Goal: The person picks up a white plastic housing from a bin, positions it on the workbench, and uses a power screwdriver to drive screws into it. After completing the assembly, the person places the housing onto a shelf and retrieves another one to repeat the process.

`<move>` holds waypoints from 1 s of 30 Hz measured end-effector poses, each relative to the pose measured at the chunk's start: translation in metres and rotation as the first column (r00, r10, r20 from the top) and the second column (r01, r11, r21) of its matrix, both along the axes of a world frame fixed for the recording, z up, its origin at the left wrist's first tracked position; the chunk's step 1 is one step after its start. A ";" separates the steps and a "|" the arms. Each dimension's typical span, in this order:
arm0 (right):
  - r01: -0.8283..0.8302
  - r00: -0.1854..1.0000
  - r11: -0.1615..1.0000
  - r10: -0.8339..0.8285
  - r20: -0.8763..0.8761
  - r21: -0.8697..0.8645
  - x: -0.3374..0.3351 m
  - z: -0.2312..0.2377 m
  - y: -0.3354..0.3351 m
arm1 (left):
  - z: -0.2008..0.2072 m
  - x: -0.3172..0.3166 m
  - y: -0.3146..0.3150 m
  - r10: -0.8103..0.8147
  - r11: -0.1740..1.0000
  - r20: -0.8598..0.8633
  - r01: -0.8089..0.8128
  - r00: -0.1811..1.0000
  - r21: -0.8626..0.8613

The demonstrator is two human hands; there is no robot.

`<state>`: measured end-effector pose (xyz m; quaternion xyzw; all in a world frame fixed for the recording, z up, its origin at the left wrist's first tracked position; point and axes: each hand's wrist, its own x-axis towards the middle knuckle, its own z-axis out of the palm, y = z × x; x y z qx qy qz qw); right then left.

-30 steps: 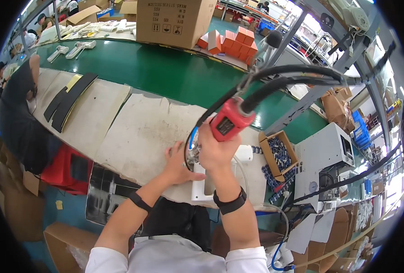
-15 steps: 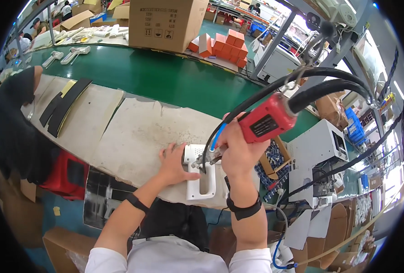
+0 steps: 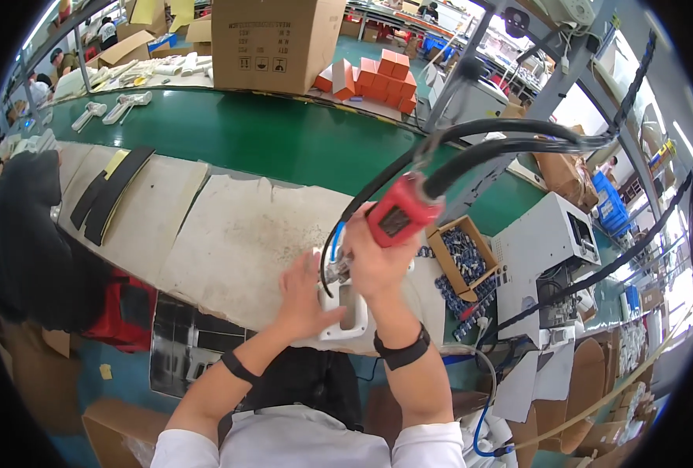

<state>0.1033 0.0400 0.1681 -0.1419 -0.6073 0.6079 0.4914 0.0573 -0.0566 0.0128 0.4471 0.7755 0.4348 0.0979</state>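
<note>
On the pale-covered worktable (image 3: 241, 234), directly before me, lies a white plastic housing (image 3: 343, 332) with a long handle opening. My left hand (image 3: 300, 300) grips its left side, thumb across the near part. My right hand (image 3: 375, 264) is wrapped around a red power screwdriver (image 3: 403, 212), held tilted above the housing. Black hoses and a blue tube run from the tool. Its metal tip end sits over the housing's far part; my right hand partly hides it, so contact cannot be made out.
An open carton of small blue parts (image 3: 463, 256) stands to the right. Black foam strips (image 3: 116, 195) lie at left, near a person in dark clothing (image 3: 31, 234). Beyond runs a green conveyor (image 3: 245, 129) with a large carton (image 3: 272, 51) and orange boxes (image 3: 385, 82) behind.
My right hand and the screwdriver have moved left and slightly down, closer over the housing. My left hand's fingers have drawn closer together against its side. The view has shifted slightly.
</note>
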 end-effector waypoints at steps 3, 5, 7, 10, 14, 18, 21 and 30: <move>0.082 0.993 0.994 -0.075 -0.095 0.074 0.027 0.038 0.004 | -0.010 -0.009 0.015 0.135 0.991 -0.167 -0.137 0.977 0.001; 0.165 0.983 0.967 -0.147 -0.108 0.195 0.042 0.056 0.005 | -0.008 -0.032 0.029 0.168 0.977 -0.242 -0.194 0.956 -0.091; 0.182 0.982 0.972 -0.171 -0.079 0.149 0.049 0.045 0.013 | 0.000 -0.042 0.039 0.149 0.971 -0.210 -0.183 0.966 -0.151; 0.171 0.985 0.978 -0.168 -0.038 0.118 0.050 0.026 0.019 | 0.002 -0.047 0.044 0.148 0.961 -0.180 -0.184 0.972 -0.205; 0.164 0.986 0.983 -0.160 -0.051 0.087 0.049 0.020 0.024 | -0.002 -0.048 0.043 0.146 0.961 -0.141 -0.174 0.979 -0.214; 0.175 0.984 0.984 -0.174 -0.033 0.035 0.032 -0.011 0.035 | -0.005 -0.048 0.045 0.130 0.967 -0.141 -0.157 0.981 -0.202; 0.122 0.993 0.992 -0.122 -0.003 0.023 0.024 -0.022 0.038 | -0.007 -0.047 0.044 0.128 0.974 -0.157 -0.153 0.979 -0.166; 0.120 0.992 0.993 -0.121 0.023 0.017 0.032 0.010 0.017 | -0.013 -0.049 0.040 0.154 0.975 -0.132 -0.172 0.979 -0.141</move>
